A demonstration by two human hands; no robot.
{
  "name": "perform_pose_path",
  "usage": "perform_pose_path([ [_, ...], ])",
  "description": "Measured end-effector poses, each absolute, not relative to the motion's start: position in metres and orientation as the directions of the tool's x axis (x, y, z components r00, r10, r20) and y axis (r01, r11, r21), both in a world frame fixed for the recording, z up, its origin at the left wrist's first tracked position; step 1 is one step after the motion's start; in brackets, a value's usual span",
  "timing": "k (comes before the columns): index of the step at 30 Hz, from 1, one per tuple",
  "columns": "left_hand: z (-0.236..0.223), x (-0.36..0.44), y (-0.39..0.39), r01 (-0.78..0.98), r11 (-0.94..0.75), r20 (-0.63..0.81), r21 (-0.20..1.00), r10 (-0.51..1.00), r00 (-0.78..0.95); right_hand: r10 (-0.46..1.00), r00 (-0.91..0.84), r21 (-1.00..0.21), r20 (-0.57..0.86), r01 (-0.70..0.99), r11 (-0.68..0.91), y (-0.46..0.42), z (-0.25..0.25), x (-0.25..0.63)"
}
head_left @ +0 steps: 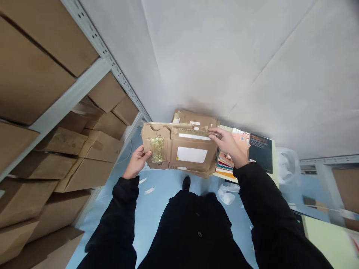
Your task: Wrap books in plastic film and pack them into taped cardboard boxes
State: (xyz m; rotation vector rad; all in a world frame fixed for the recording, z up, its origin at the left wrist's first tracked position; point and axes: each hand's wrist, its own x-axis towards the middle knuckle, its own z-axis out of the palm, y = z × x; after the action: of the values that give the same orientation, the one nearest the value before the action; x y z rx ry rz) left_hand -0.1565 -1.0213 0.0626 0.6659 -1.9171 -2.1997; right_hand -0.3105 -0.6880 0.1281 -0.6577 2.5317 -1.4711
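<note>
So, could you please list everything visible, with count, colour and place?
Flattened cardboard: count unclear, brown, centre
Other cardboard: count unclear, brown, behind it
Tape: one patch, yellowish, on the front cardboard, left
Labels: several, white, on the cardboard
Shelving: two units, grey, far left and right
Boxes: many, brown, mostly left
Wall: one, pale grey, ahead
Floor: one, light blue, below
Scraps: several, white, on the floor
Books: many, mixed colours, right of the cardboard
Plastic bags: two, whitish, beside the books and on the floor
Surface: one, yellow-green, lower right
Coat: one, black, arms and body
Shoe: at least one, black, below centre
Left hand: one, bare, at the cardboard's left end
Right hand: one, bare, at its upper right corner
</note>
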Motion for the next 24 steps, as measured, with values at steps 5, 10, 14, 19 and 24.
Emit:
perform_pose_path([
  [5,0.099,-0.169,-1.003,-0.049,-0.03,-0.056,0.998,-0.346,-0.937,-0.465,-0.876,-0.802,0.125,-0.365,0.472,-0.646,0.162,-0.27],
  [10,0.141,-0.192,-0.97,0.062,0.15,0.092,0.987,-0.203,-0.975,-0.432,-0.883,-0.785,0.185,-0.397,0.475,-0.595,0.179,-0.217],
  [14,0.166,-0.21,-0.929,0.159,0.287,0.176,0.945,-0.036,-0.984,-0.28,-0.927,-0.774,0.25,-0.365,0.518,-0.546,0.191,-0.169],
  [19,0.188,-0.22,-0.858,0.251,0.351,0.178,0.902,0.226,-0.958,-0.096,-0.94,-0.741,0.326,-0.318,0.592,-0.483,0.202,-0.09],
  [24,0.201,-0.213,-0.758,0.292,0.271,0.16,0.917,0.421,-0.893,0.123,-0.914,-0.708,0.388,-0.21,0.675,-0.424,0.203,-0.005],
])
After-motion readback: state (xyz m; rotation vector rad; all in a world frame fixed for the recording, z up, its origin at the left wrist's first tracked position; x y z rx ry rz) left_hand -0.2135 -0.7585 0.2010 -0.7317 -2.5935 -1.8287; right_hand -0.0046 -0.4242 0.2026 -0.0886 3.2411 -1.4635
